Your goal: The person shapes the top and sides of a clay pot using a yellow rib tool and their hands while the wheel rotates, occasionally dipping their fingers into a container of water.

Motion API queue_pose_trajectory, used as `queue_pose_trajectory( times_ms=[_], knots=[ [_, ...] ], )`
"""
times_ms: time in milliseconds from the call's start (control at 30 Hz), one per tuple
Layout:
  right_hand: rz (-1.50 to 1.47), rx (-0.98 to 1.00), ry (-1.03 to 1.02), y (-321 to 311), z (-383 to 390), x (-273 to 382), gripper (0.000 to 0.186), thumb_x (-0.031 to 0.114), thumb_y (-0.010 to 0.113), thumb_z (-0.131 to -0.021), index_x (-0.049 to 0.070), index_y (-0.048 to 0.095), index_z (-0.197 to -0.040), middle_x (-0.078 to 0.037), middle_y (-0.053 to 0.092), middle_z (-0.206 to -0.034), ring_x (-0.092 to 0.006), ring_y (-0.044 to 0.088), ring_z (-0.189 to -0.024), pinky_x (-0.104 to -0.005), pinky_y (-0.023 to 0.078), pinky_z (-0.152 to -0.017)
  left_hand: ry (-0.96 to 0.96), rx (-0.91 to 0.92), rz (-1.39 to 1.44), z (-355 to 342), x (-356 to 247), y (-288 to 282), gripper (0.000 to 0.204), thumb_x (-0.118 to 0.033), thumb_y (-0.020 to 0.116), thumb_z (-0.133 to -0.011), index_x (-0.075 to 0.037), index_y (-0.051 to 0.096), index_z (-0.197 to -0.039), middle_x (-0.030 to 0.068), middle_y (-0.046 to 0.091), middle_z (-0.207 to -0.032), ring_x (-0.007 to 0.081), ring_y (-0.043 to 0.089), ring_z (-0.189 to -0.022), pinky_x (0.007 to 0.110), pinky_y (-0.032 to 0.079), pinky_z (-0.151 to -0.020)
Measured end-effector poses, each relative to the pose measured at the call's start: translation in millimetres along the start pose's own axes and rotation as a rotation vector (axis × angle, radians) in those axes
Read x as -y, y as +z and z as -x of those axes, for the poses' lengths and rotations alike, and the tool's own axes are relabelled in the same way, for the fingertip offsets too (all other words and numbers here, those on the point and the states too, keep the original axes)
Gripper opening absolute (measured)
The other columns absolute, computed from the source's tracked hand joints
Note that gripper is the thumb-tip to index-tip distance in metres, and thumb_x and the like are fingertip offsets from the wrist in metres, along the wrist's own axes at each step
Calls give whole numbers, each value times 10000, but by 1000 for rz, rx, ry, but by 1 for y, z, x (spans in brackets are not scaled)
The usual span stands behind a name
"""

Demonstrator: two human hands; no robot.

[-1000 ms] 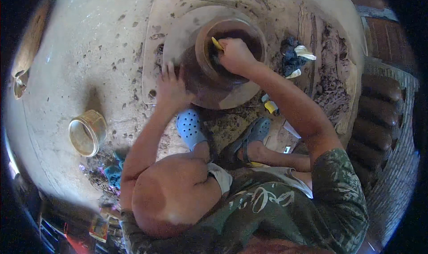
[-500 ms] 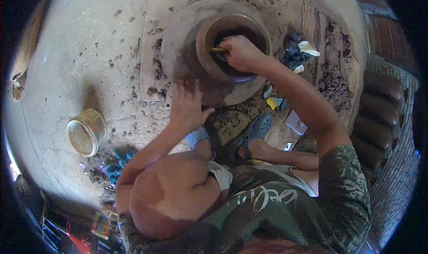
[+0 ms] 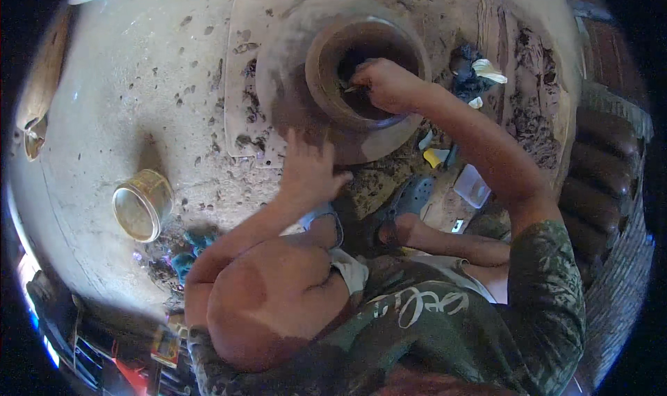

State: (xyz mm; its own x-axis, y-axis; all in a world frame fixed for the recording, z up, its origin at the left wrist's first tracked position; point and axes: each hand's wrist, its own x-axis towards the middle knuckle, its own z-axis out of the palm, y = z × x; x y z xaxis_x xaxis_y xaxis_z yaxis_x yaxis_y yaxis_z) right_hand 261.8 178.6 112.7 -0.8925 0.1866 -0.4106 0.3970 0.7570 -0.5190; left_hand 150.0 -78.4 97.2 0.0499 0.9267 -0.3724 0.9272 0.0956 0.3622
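A wide round clay pot (image 3: pixel 318 69) stands on a pale, clay-smeared wheel disc (image 3: pixel 274 59) in front of me. My right hand (image 3: pixel 390 85) reaches over its rim into the mouth. The fingers are closed around a small yellowish tool (image 3: pixel 350 87), mostly hidden by the hand. I cannot make out whether its tip touches the inner wall. Beside the near left edge of the disc, my left hand (image 3: pixel 306 168) has its fingers spread and holds nothing. Whether those fingertips touch the disc cannot be told.
A bucket (image 3: pixel 142 205) stands on the floor at left. Right of the wheel lie a dark cloth heap (image 3: pixel 467 73), a yellow scrap (image 3: pixel 434 158) and a clear plastic container (image 3: pixel 472 186). Dark rounded clay rolls (image 3: pixel 594 167) line the far right. My shoe (image 3: pixel 411 196) is close to the disc.
The tool in my right hand has shifted from beside the pot's left inner rim to farther inside, and less of it shows. My left hand stays spread near the disc. The view has shifted slightly.
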Motion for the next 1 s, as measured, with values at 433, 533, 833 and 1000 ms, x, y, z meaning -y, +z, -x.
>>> queue_pose_trajectory(
  times_ms=[433,533,833,1000],
  knots=[
    [19,48,-31,-3,1,-1,412,-54,584,-712,-11,747,-1088,-244,696,-1117,-441,649,-1107,-484,526,-977,-122,-375,-234,-62,90,-24,979,-569,710,-848,62,413,-1535,290,478,-1530,441,361,-1489,660,157,-1236],
    [25,22,-75,-6,-3,2,399,-60,583,-713,-21,741,-1078,-247,697,-1108,-445,647,-1102,-486,528,-970,50,-181,-7,-13,18,-10,1031,-569,772,-796,86,427,-1515,335,527,-1459,511,422,-1414,665,148,-1235],
    [-42,44,-77,-7,-2,0,339,-47,590,-724,-28,735,-1030,-239,697,-1051,-452,650,-1067,-491,533,-921,6,-396,-157,-59,101,-24,992,-598,721,-830,43,438,-1531,343,380,-1575,492,370,-1463,671,114,-1243],
    [-61,20,-68,-2,7,-8,337,-51,588,-722,-24,730,-1026,-259,690,-1028,-461,652,-1019,-493,532,-890,-147,-290,-180,-69,89,-34,956,-597,692,-862,112,475,-1465,325,506,-1476,432,421,-1449,681,143,-1229]
  ],
)
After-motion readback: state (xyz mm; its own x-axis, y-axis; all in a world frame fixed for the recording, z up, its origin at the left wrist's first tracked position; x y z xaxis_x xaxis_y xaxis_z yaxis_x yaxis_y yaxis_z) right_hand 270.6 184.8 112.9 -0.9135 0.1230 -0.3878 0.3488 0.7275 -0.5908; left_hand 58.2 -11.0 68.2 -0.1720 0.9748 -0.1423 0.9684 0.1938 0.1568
